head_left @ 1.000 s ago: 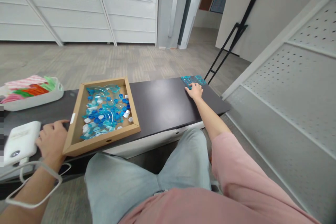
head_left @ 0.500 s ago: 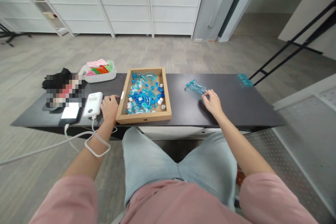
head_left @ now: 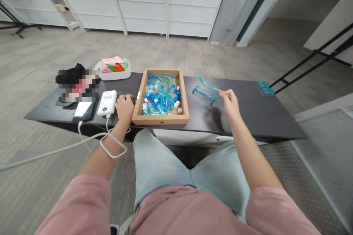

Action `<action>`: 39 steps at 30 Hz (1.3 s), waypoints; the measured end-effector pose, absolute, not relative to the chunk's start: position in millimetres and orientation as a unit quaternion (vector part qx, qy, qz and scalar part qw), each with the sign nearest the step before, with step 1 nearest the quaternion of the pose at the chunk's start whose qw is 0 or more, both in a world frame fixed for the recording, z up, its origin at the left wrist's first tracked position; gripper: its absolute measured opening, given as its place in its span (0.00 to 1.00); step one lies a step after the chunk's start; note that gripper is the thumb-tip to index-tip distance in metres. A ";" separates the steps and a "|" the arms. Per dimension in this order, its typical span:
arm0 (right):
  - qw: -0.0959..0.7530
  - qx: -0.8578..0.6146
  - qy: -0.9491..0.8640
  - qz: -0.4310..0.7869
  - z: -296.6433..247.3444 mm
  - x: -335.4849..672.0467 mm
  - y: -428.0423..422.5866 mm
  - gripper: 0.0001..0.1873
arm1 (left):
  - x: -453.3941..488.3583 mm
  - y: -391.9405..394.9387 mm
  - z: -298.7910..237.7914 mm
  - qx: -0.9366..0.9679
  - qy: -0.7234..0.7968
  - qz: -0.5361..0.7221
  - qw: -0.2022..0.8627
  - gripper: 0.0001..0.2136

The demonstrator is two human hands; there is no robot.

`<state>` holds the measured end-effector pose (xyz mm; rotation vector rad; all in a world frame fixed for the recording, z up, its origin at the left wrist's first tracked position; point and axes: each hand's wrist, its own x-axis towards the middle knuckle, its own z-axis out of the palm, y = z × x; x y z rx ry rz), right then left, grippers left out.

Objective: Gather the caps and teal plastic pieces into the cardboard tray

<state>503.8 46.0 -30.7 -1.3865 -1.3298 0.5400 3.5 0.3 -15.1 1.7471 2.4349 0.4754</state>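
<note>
My right hand (head_left: 230,103) pinches one end of a curved, see-through blue tube (head_left: 209,85). It holds the tube raised and slanting over the dark table. Just below, a similar clear blue tube (head_left: 204,93) lies on the tabletop. On the left, my left hand (head_left: 125,108) rests on the table with its fingers out, between a white power bank (head_left: 107,102) and the cardboard tray (head_left: 161,121). Inside the tray are several clear curved tubes (head_left: 162,99) mixed with small blue and white pieces (head_left: 176,104).
A white basket (head_left: 116,76) of colourful items stands at the back left. Near it lie a phone (head_left: 83,110) and a black bundle, partly pixelated. White cables (head_left: 91,138) loop over my left forearm. Blue ring-like pieces (head_left: 266,88) sit at the table's right end.
My right hand has lifted one tube up off the table, apart from the other tube. My left hand stays beside the tray. The whole view has shifted slightly.
</note>
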 end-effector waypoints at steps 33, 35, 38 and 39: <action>0.269 -0.662 -0.697 0.067 -46.8 518.1 61.3 0.30 | 4.5 3.1 -19.2 0.591 0.788 0.166 0.037 0.19; 0.316 -0.644 -0.693 0.075 -41.5 509.6 59.1 0.30 | 5.1 2.8 -18.3 0.590 0.790 0.164 0.041 0.19; 0.362 -0.583 -0.721 0.094 -22.8 474.1 55.6 0.29 | 5.5 2.6 -18.4 0.588 0.789 0.170 0.044 0.20; 0.367 -0.558 -0.737 0.101 -15.4 456.8 54.1 0.29 | 5.3 2.7 -18.8 0.587 0.789 0.175 0.044 0.19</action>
